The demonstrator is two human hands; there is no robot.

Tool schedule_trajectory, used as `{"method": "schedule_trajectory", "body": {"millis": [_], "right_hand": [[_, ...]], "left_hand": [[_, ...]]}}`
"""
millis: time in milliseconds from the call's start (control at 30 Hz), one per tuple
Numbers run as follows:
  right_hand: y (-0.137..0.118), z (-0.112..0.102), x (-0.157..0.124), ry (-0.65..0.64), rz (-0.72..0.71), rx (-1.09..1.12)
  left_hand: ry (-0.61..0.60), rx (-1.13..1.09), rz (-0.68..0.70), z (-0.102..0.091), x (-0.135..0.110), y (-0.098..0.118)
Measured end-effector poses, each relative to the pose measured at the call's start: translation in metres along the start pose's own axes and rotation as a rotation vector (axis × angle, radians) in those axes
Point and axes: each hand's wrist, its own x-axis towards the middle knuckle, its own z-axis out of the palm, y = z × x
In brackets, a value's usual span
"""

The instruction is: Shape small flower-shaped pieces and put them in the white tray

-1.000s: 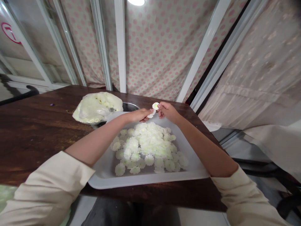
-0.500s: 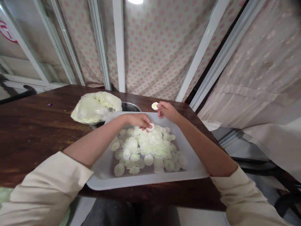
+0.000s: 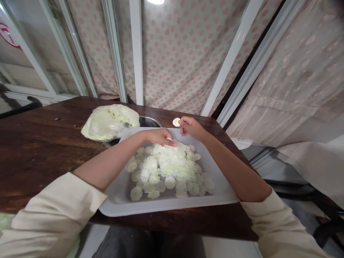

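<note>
My right hand (image 3: 189, 126) is closed in a pinch on a small white artificial flower (image 3: 176, 122) with a pale yellow-green centre, raised above the far rim of the tray. My left hand (image 3: 161, 137) hangs just over a heap of similar white flowers (image 3: 172, 163), thumb stretched out and away from the fingers, with no flower plainly held. Its fingertips are partly hidden behind the thumb. The heap lies in a translucent plastic tray (image 3: 166, 207), where more flowers are spread singly around its near and side edges.
A clear plastic bag (image 3: 110, 122) of pale yellow-green pieces rests behind the tray's left corner, partly over a dark round dish (image 3: 150, 122). Beneath is a dark wooden table (image 3: 40, 154). Framed panels with a dotted curtain (image 3: 185, 53) rise behind it.
My left hand has let go of the flower it pinched, and its thumb has stretched out. My right hand keeps its flower in nearly the same place, turned slightly.
</note>
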Motion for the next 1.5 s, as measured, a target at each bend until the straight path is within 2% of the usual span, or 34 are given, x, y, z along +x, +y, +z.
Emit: {"method": "schedule_trajectory", "body": {"millis": [167,333,400,533,600,700,800,933,1267,1500], "right_hand": [[0.005,-0.001,0.002,-0.026,-0.001,0.006],[0.003,-0.002,0.002,-0.008,-0.053,-0.09],[-0.002,-0.002,0.0,-0.002,-0.053,-0.106],[-0.015,0.0,-0.005,-0.046,0.009,0.004],[-0.019,0.001,-0.006,-0.059,0.002,0.027],[-0.019,0.004,-0.006,-0.089,0.008,-0.016],[-0.012,0.004,-0.003,-0.116,0.053,-0.031],[-0.005,0.003,0.0,-0.137,0.012,-0.041],[-0.007,0.006,-0.003,-0.172,-0.005,-0.087],[-0.003,0.006,0.0,-0.118,-0.05,-0.306]], "left_hand": [[0.073,-0.061,-0.064,0.001,0.003,-0.003],[0.108,-0.209,0.01,0.0,0.007,-0.004],[0.185,-0.259,0.042,0.0,0.009,-0.003],[0.421,-0.275,0.077,-0.001,0.009,-0.002],[0.458,-0.233,0.098,-0.001,0.008,-0.002],[0.444,-0.126,0.123,-0.002,0.008,-0.003],[0.48,-0.07,0.119,-0.001,0.009,-0.004],[0.501,-0.04,0.121,0.001,0.01,-0.004],[0.356,0.074,0.132,-0.003,0.009,-0.007],[0.334,0.101,0.14,-0.002,0.01,-0.007]]}}
